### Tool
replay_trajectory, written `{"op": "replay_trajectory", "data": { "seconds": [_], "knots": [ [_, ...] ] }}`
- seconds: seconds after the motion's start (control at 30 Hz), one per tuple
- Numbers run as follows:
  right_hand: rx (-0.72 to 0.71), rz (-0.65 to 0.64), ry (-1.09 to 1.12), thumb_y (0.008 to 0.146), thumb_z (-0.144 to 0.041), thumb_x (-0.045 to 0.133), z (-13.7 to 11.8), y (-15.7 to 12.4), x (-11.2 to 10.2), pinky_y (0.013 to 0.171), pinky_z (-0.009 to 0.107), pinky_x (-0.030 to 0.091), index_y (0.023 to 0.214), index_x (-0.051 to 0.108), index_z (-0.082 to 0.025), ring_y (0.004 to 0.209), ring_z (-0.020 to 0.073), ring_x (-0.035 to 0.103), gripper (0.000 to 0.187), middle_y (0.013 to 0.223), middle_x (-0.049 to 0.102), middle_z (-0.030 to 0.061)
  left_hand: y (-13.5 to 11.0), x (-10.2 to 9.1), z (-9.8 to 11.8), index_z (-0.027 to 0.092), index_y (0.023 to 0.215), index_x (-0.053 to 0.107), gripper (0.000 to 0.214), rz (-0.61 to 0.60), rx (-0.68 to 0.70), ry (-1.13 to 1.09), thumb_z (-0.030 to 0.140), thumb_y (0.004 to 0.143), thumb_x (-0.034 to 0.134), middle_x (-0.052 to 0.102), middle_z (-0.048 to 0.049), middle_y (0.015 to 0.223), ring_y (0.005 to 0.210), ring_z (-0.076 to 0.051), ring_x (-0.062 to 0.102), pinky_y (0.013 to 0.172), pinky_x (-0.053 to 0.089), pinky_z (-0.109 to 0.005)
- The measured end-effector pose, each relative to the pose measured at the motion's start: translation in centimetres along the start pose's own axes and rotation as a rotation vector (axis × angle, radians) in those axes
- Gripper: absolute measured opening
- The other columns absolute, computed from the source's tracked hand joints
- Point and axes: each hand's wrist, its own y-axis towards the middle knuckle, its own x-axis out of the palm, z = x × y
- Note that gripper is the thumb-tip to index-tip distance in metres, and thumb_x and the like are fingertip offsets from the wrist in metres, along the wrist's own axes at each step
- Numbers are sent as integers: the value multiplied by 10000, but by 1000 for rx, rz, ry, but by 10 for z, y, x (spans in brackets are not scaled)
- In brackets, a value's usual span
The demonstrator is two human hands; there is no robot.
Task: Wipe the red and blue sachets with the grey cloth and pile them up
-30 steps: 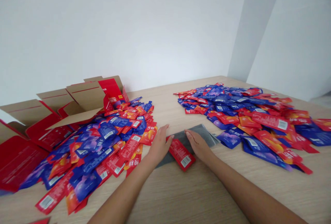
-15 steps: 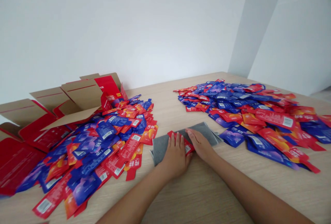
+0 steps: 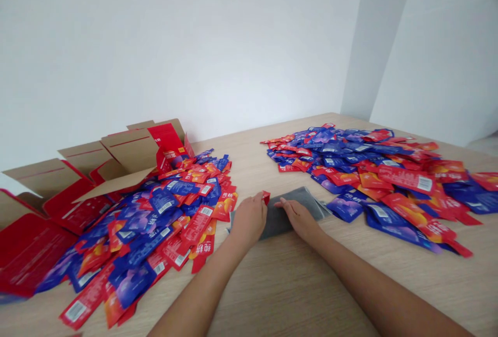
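Note:
My left hand is closed round a red sachet, of which only a corner shows above my fingers. It rests over the left end of a grey pouch that lies flat on the wooden table. My right hand lies on the grey pouch with its fingers flat and together, holding nothing. A heap of red and blue sachets lies just left of my left hand. A second heap of sachets spreads to the right of my right hand.
Red cardboard boxes with open brown flaps stand at the back left, behind the left heap. A flattened red carton lies at the far left edge. White walls close off the table's far side.
The red sachet lay on the grey pouch between my hands. My left hand slid over it, closed on it and lifted it, so only a corner shows now. My right hand stayed on the pouch.

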Motion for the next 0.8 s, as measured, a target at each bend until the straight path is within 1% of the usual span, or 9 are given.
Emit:
{"op": "replay_trajectory", "data": {
  "seconds": [0.07,0.13,0.2,0.3,0.37,0.47,0.6,0.7,0.8],
  "knots": [
    [32,-49,117,857,-598,253,-4,-2,0,900,430,432,855,713,-184,926,252,625,619,895,704,105,-2,1,3,130,1241,491,406,86,-71,-205,220,909,274,595,-124,1189,1110,-206,547,962,412,-363],
    [54,-97,280,856,-607,260,-7,-4,2,831,416,483,972,691,-176,901,245,638,621,942,700,102,-9,14,7,131,1285,446,432,125,-104,-471,247,914,258,519,-106,1292,1204,-178,468,1025,355,-341],
    [42,-103,380,864,-592,275,-9,-7,2,780,390,514,1123,624,-191,939,234,630,592,1053,672,92,-20,32,12,117,1317,404,457,94,-123,-696,254,903,267,451,-96,1357,1264,-163,396,1066,302,-332],
    [-42,-44,307,884,-539,304,-13,-9,-1,844,382,489,1181,586,-225,1051,222,580,516,1140,636,70,-37,53,11,122,1310,416,479,6,-149,-820,232,848,349,436,-94,1368,1281,-187,371,1090,259,-366],
    [-97,-42,212,898,-509,294,-19,-11,-5,882,386,462,1145,614,-225,1057,222,575,493,1112,650,73,-46,56,2,136,1295,437,520,-28,-182,-816,175,777,407,447,-94,1359,1270,-207,385,1085,271,-387],
    [-182,-152,125,919,-468,262,-29,-16,-8,891,378,441,1092,645,-211,1011,220,597,493,1045,677,82,-50,46,-17,133,1319,391,619,-18,-209,-800,106,701,399,442,-94,1362,1267,-206,389,1071,298,-387],
    [-291,-302,65,933,-428,238,-37,-23,-2,866,338,442,1067,653,-213,976,201,608,487,1018,685,70,-48,31,-34,110,1366,294,554,52,-212,-619,181,818,332,324,-119,1434,1327,-206,284,1086,258,-416],
    [-268,-239,12,929,-436,229,-33,-22,1,847,339,450,1032,663,-209,952,204,614,501,993,687,77,-44,30,-32,119,1381,269,539,28,-57,-347,315,884,342,194,-128,1483,1371,-223,137,1103,186,-450],
    [-136,-78,17,916,-459,230,-21,-15,1,888,367,435,1017,659,-208,964,210,610,507,954,694,72,-39,35,-24,133,1389,265,607,-156,123,-134,423,872,396,174,-141,1484,1371,-251,109,1099,175,-467]
  ]
}}
